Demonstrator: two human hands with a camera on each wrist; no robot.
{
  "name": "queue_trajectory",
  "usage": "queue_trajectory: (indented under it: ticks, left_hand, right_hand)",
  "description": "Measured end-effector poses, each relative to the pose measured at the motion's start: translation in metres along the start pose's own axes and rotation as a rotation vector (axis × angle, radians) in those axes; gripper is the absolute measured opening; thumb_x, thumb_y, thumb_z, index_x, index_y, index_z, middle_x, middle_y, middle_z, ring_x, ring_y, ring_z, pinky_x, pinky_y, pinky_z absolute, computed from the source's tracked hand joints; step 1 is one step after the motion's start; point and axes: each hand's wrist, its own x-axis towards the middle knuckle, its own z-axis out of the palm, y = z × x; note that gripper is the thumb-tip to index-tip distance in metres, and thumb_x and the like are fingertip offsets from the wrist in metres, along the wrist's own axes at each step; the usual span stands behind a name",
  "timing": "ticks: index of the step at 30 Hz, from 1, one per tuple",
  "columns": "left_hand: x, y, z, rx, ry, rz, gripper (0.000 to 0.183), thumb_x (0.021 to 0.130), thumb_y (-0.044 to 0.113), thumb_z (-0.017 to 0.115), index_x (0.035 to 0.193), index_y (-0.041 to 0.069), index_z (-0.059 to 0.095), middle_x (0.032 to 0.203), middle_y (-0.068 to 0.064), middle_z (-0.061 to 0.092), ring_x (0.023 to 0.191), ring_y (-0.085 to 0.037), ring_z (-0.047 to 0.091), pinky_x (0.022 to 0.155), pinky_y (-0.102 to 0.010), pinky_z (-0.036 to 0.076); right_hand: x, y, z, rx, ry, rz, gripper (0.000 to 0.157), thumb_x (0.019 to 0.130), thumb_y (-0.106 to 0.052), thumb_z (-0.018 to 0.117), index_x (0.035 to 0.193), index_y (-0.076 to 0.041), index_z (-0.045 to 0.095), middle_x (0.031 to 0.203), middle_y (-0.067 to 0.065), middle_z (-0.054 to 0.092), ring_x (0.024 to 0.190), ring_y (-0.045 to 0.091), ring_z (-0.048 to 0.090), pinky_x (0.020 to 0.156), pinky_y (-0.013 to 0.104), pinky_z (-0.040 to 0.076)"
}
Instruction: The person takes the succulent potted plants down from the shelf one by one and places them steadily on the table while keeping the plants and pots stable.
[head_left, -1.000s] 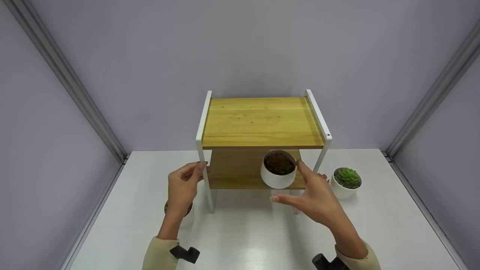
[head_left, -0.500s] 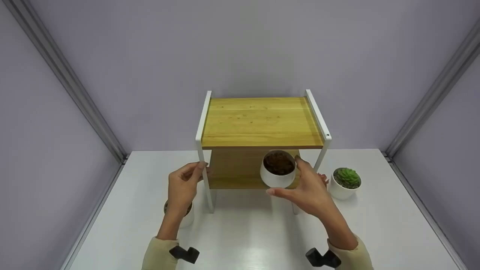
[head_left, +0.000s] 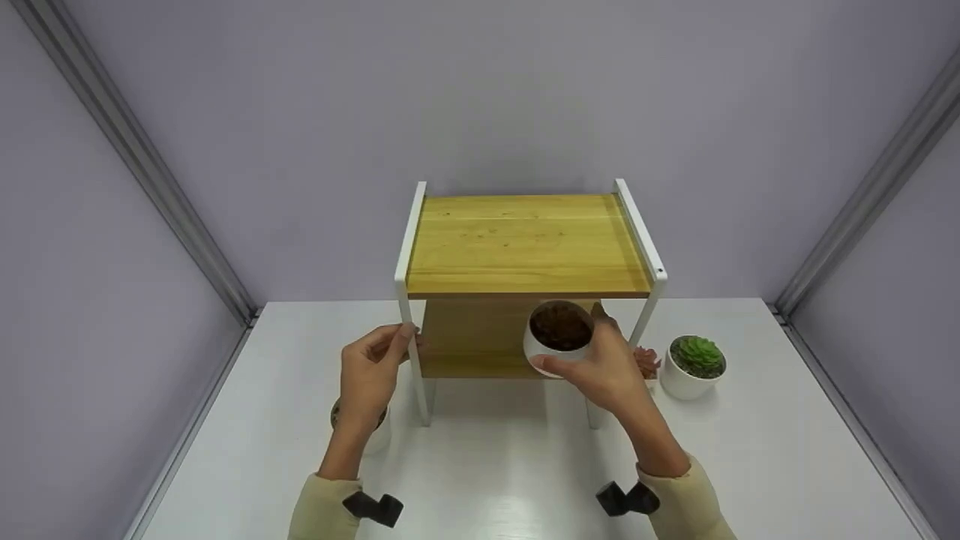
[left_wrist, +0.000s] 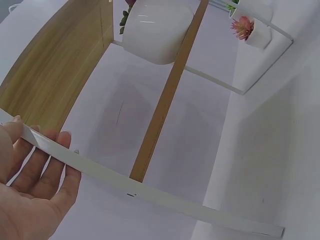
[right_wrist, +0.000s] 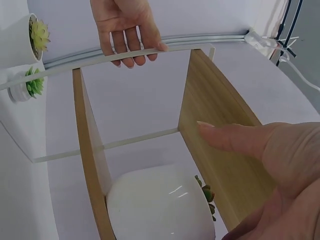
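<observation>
A small white shelf stand with two wooden boards, the upper one (head_left: 525,244) above the lower one (head_left: 472,352), stands ahead. My left hand (head_left: 369,367) grips its front left white post (left_wrist: 165,197) between thumb and fingers. On the lower board, toward the right, sits a round white plant pot (right_wrist: 160,205), brown on top in the head view. My right hand (head_left: 611,371) is around the pot's right side, its thumb (right_wrist: 235,137) overlapping the front in the head view. In the right wrist view that thumb is straight and the other fingers are mostly hidden.
Beside the stand on the right are a white pot with a green succulent (head_left: 697,356) and a pink succulent (head_left: 646,361), partly hidden. Another white pot (head_left: 379,435) is behind my left forearm. The white table (head_left: 495,472) meets grey walls.
My right hand has moved left and inward, its thumb going from beside the pot to overlapping its front. The left hand keeps its grip on the post; the pot has not moved.
</observation>
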Motion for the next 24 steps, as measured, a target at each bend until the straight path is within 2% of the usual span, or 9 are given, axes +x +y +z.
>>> queue_trajectory:
  ticks: [5,9,14,18,24]
  left_hand:
    - [0.0,0.0,0.001,0.0,0.004,-0.005,0.027,0.104,0.028,0.068,0.112,0.004,0.078,0.106,-0.015,0.08,0.106,-0.037,0.078,0.095,-0.031,0.063]
    - [0.0,0.001,0.0,0.013,0.011,-0.015,0.028,0.104,0.03,0.068,0.112,0.005,0.078,0.107,-0.017,0.08,0.108,-0.037,0.077,0.095,-0.031,0.063]
    - [-0.001,0.002,0.0,0.011,0.009,-0.007,0.024,0.104,0.028,0.068,0.11,0.009,0.079,0.107,-0.019,0.079,0.107,-0.038,0.077,0.095,-0.031,0.063]
    - [0.0,0.002,0.001,0.021,0.015,-0.012,0.027,0.104,0.03,0.069,0.109,0.006,0.079,0.107,-0.023,0.079,0.105,-0.035,0.078,0.096,-0.032,0.063]
    - [0.0,0.001,0.002,0.017,0.021,-0.019,0.026,0.103,0.031,0.069,0.107,0.007,0.08,0.107,-0.023,0.079,0.105,-0.035,0.078,0.096,-0.035,0.063]
  right_hand:
    - [0.005,0.002,0.001,-0.027,-0.012,0.049,0.116,0.08,-0.033,0.092,0.161,0.011,0.022,0.163,0.032,0.037,0.151,0.046,0.041,0.122,0.062,0.038]
    - [0.008,0.004,0.002,-0.044,-0.027,0.086,0.123,0.08,-0.035,0.092,0.163,0.011,0.014,0.167,0.032,0.029,0.155,0.047,0.034,0.126,0.062,0.033]
    - [0.011,0.006,0.004,-0.081,-0.023,0.1,0.124,0.078,-0.039,0.092,0.163,0.011,0.016,0.165,0.034,0.032,0.153,0.049,0.035,0.124,0.064,0.035]
    - [0.014,0.008,0.006,-0.112,-0.012,0.121,0.124,0.076,-0.042,0.092,0.163,0.009,0.019,0.163,0.035,0.035,0.151,0.053,0.036,0.121,0.067,0.037]
    - [0.019,0.014,0.01,-0.078,-0.033,0.127,0.125,0.076,-0.041,0.093,0.163,0.008,0.018,0.165,0.035,0.032,0.152,0.052,0.036,0.122,0.066,0.037]
